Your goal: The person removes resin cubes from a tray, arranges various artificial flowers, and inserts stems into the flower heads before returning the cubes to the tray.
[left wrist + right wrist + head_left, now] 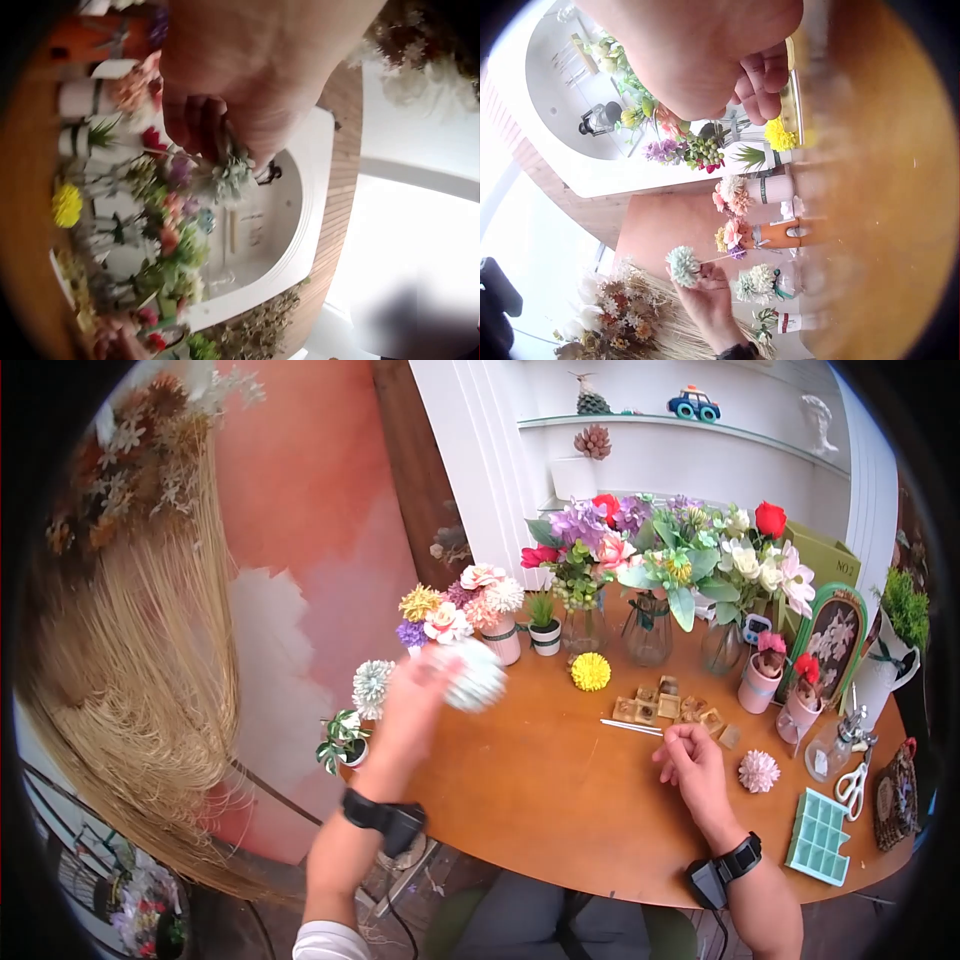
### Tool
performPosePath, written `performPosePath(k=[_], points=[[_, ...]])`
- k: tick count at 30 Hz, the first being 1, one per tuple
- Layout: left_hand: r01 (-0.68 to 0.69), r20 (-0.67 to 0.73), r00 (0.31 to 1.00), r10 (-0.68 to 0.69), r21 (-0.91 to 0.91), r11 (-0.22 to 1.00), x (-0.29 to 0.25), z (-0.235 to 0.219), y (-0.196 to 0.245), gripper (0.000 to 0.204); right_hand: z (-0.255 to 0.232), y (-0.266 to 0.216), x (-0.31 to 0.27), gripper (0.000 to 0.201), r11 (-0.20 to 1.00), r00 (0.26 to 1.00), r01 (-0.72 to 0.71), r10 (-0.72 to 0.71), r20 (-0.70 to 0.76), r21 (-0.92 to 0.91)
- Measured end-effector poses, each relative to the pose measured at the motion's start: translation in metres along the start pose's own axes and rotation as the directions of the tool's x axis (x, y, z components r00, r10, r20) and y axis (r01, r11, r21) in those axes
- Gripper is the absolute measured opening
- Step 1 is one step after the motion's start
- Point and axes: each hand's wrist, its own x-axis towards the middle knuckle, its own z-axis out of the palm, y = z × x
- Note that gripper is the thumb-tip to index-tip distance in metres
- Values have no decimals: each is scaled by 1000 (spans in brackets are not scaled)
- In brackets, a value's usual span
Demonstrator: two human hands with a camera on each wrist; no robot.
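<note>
A pale green-white pompom flower (472,675) is held up over the table's left part by my left hand (408,695). In the right wrist view the left hand (709,304) pinches the stem just under this flower (683,266). The left wrist view shows the flower (231,178) blurred below the curled fingers. My right hand (695,775) hangs over the table's right part, fingers loosely bent and holding nothing, near white sticks (632,727) and small amber blocks (668,702). A yellow pompom flower (590,672) lies on the table (520,760).
Vases of mixed flowers (650,550) and a pink pot (503,640) line the back. A pale pink pompom (759,771), a mint tray (819,837), scissors (851,791) and a glass bottle (826,752) are at the right. Another pale pompom (373,688) stands at the left.
</note>
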Motion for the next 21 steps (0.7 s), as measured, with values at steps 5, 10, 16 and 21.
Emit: performPosePath(k=[5, 10, 16, 21], points=[[94, -323, 944, -64, 81, 992, 50, -92, 70, 27, 7, -3, -4, 18, 999, 998, 16, -13, 58, -47], [220, -390, 890, -237, -88, 971, 81, -154, 49, 28, 6, -6, -5, 17, 995, 997, 15, -8, 75, -98], [281, -452, 847, -281, -69, 957, 80, -158, 19, 28, 5, -1, -4, 17, 994, 996, 49, -42, 75, -97], [172, -460, 864, -204, -112, 979, 81, -154, 17, 27, 4, -2, -4, 18, 993, 995, 56, -47, 85, -105]])
